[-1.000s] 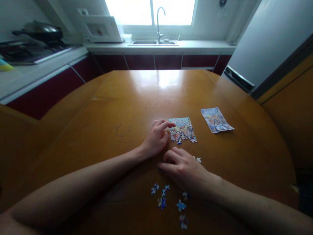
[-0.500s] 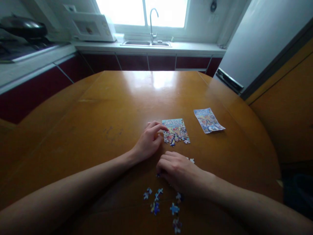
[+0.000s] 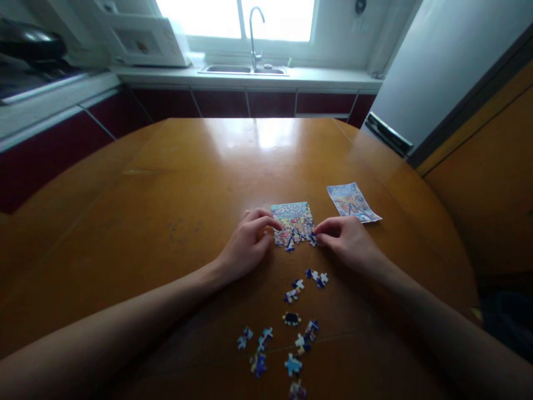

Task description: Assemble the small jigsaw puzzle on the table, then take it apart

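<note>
A partly assembled jigsaw puzzle (image 3: 293, 218) lies flat on the wooden table, its lower edge jagged. My left hand (image 3: 249, 239) rests along the puzzle's left side, index fingertip touching it, thumb apart and nothing held. At the lower right corner, my right hand (image 3: 347, 239) pinches a dark blue puzzle piece (image 3: 313, 239) against the jagged edge; the fingertips partly cover it. Whether the piece is locked in, I cannot tell. Loose pieces lie nearer to me: a light blue piece (image 3: 293, 364), a dark piece (image 3: 291, 319) and several others.
A creased picture sheet (image 3: 353, 201) lies to the right, partly behind my right hand. The round wooden table (image 3: 175, 166) fills the middle. Beyond it are a counter with a sink (image 3: 231, 70), a faucet (image 3: 252, 36) and a microwave (image 3: 141, 44); a fridge (image 3: 437, 66) stands at right.
My right hand has moved from the loose pieces up to the puzzle's lower right corner, bringing a piece there. Several loose pieces are uncovered. My left hand stays at the puzzle's left side.
</note>
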